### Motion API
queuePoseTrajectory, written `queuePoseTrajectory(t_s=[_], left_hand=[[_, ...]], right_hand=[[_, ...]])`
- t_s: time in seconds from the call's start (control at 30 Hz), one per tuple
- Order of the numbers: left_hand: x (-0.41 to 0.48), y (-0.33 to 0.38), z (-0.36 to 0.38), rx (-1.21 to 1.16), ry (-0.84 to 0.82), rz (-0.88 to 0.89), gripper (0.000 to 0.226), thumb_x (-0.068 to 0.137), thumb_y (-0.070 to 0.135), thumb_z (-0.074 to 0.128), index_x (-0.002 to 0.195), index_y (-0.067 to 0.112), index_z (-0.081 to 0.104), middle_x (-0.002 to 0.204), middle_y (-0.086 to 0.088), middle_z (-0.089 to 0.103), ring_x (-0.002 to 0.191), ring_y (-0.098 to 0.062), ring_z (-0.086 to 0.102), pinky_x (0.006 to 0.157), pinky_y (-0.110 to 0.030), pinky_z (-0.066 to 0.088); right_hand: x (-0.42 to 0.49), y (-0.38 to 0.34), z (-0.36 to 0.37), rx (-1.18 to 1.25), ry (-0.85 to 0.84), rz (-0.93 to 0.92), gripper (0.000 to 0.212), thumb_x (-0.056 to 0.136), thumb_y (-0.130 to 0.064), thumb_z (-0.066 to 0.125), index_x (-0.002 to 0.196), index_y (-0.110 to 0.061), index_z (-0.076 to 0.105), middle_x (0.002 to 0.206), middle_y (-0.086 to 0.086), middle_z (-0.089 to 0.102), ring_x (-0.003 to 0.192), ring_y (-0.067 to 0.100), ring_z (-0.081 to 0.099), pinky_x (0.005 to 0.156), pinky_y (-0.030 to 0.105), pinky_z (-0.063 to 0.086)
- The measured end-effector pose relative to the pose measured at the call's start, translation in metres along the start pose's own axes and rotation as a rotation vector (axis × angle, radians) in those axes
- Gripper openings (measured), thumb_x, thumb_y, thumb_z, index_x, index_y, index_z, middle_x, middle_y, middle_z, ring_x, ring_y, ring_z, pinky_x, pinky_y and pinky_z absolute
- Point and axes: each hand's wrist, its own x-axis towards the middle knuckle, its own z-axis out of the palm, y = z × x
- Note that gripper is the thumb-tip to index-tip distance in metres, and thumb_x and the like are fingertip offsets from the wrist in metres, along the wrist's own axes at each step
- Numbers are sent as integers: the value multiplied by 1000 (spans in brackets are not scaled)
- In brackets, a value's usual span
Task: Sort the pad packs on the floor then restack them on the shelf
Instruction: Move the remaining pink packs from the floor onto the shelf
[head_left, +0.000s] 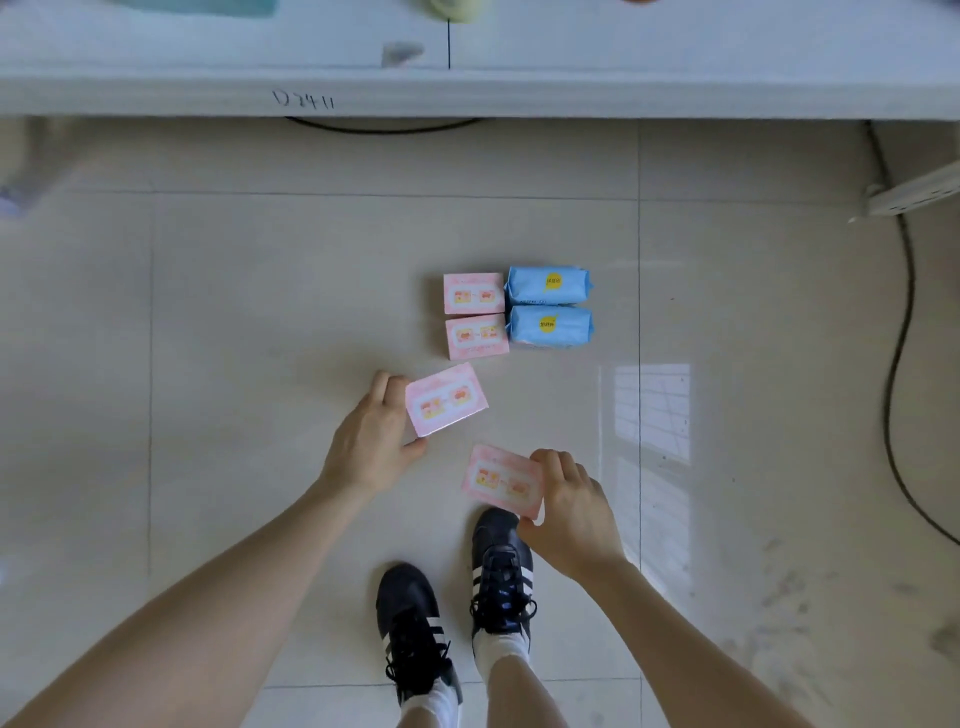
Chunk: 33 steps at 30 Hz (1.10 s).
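Your left hand (371, 441) grips one pink pack (447, 399) by its end, your right hand (571, 512) grips a second pink pack (503, 480), both mid-floor. Probably light, stiff cartons (blue packs (549, 304) look squashier): hold opposite edges.

The forearms (208, 597) are bare down to the left hand (371, 441) and right hand (574, 512). On the feet are black lace-up sneakers (501, 566) with white side stripes and black laces, over white socks (498, 652).
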Motion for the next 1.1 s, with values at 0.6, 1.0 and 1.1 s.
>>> queuePoseTrajectory(t_s=[0.6, 1.0, 1.1], left_hand=[[-151, 102, -192, -318, 231, -262, 48, 69, 20, 77, 111, 15, 52, 114, 2, 44, 89, -26, 62, 72, -34, 49], [-272, 127, -345, -359, 371, -70, 50, 65, 24, 81, 108, 21, 58, 110, 7, 52, 92, -13, 66, 78, -34, 51], [-301, 134, -390, -402, 425, -16, 51, 64, 25, 84, 107, 26, 57, 110, 9, 54, 92, -9, 66, 81, -34, 52]], right_hand=[[-121, -101, -214, 23, 185, -6, 56, 70, -23, 63, 122, -15, 45, 116, 2, 52, 104, 27, 51, 85, 36, 42], [-230, -206, -333, 83, 456, -139, 52, 67, -27, 65, 116, -17, 49, 110, 1, 55, 102, 29, 53, 79, 36, 40], [-256, -233, -368, 98, 501, -185, 53, 66, -29, 67, 114, -19, 47, 108, -1, 54, 101, 28, 52, 76, 36, 41]])
